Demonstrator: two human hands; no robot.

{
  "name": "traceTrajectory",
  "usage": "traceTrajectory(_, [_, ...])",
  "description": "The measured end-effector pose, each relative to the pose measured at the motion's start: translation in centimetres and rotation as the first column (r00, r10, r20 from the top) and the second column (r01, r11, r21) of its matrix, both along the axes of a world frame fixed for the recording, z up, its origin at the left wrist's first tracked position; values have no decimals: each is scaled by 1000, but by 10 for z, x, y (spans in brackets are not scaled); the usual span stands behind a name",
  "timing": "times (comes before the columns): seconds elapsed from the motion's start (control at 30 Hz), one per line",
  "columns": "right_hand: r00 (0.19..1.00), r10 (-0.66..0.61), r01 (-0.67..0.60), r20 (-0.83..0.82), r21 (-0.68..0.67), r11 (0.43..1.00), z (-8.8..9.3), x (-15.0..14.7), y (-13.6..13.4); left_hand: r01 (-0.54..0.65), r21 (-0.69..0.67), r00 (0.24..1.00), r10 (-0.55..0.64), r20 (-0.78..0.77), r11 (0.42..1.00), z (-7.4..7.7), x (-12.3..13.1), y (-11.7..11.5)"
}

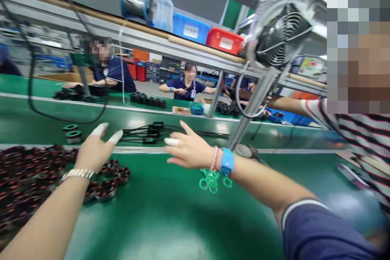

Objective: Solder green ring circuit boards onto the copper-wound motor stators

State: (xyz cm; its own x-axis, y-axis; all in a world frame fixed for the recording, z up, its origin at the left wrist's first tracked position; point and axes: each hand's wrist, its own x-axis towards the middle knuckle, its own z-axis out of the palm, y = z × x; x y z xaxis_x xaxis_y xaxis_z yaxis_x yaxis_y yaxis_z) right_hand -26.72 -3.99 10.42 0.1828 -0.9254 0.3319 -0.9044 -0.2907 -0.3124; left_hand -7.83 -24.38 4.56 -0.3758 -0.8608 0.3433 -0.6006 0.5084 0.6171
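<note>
Both hands out over the front of the bench (pixel 158 219), nothing held in either. Left hand (pixel 94 152) is open, thumb and index apart, white cots on both tips. Its thumb is just beside the left end of the leads (pixel 198 133); can't tell if it touches. Right hand (pixel 191 148) is open too, fingers spread, white cot on one finger, near the right side of the black parts (pixel 153 133)

Black parts sit on the green belt (pixel 137 115) past the metal strip (pixel 146 150), between the hands, leads running out both sides. Two green-topped cores (pixel 73 136) on the belt, left of left hand. Big batch of wound cores (pixel 33 183) on the bench at left, a few under and beside the left wrist. Green rings (pixel 212 180) lie loose below the right wrist

Shelf (pixel 146 34) above carries spool, bottle, blue bin (pixel 190 28), red bin (pixel 224 41). Fan (pixel 276 42) hangs by the post (pixel 243 130). Striped-shirt co-worker (pixel 362 146) at right reaches past the post, that hand unclear; others in navy across the line
</note>
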Motion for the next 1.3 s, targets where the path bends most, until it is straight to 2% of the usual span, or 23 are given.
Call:
traceTrajectory(0.03, [905,-196,175,377,90,981,-28,-14,30,7,0,992,-7,126,1000,-18,3,6])
traceTrajectory(0.07, [818,-306,285,487,119,951,-54,-30,59,62,-3,969,-59,238,998,-36,6,12])
traceTrajectory(0.13, [654,-445,450,611,158,879,-96,-64,112,247,35,878,-239,415,968,-70,12,24])
traceTrajectory(0.17, [545,-498,528,674,186,829,-113,-80,135,321,54,821,-306,482,946,-85,15,28])
traceTrajectory(0.2, [429,-532,592,730,218,776,-127,-96,155,365,27,777,-320,542,931,-97,18,31])
traceTrajectory(0.27, [203,-543,682,815,280,676,-148,-125,186,363,-85,745,-234,625,928,-112,23,32])
traceTrajectory(0.37, [-71,-453,760,889,342,552,-163,-166,214,326,-183,715,-115,690,927,-114,22,31])
traceTrajectory(0.43, [-191,-360,785,913,362,502,-165,-191,221,314,-216,687,-64,724,925,-105,17,35])
traceTrajectory(0.53, [-299,-230,795,926,375,476,-164,-221,217,280,-264,653,18,757,923,-90,7,48])
traceTrajectory(0.63, [-345,-158,798,925,378,469,-164,-240,210,287,-289,620,53,783,913,-79,-2,62])
traceTrajectory(0.7, [-339,-156,813,928,373,447,-167,-246,212,340,-282,601,24,799,897,-77,-6,73])
traceTrajectory(0.8, [-275,-206,866,939,335,370,-175,-247,223,439,-287,587,-30,809,851,-82,-10,98])
traceTrajectory(0.9, [-138,-313,930,940,232,286,-181,-239,238,521,-293,598,-98,795,801,-94,-12,133])
traceTrajectory(0.97, [6,-404,949,915,122,291,-181,-233,244,588,-295,618,-182,765,753,-103,-12,158])
traceTrajectory(1.03, [182,-486,928,855,14,372,-179,-229,246,640,-296,643,-282,712,709,-111,-13,182])
traceTrajectory(1.13, [429,-555,836,713,-80,543,-174,-227,242,667,-294,684,-407,605,684,-121,-13,217])
traceTrajectory(1.2, [558,-566,758,607,-95,645,-173,-223,240,648,-294,725,-449,522,703,-127,-11,236])
traceTrajectory(1.3, [733,-511,591,449,-49,805,-173,-210,238,557,-269,809,-441,388,786,-134,-1,255])
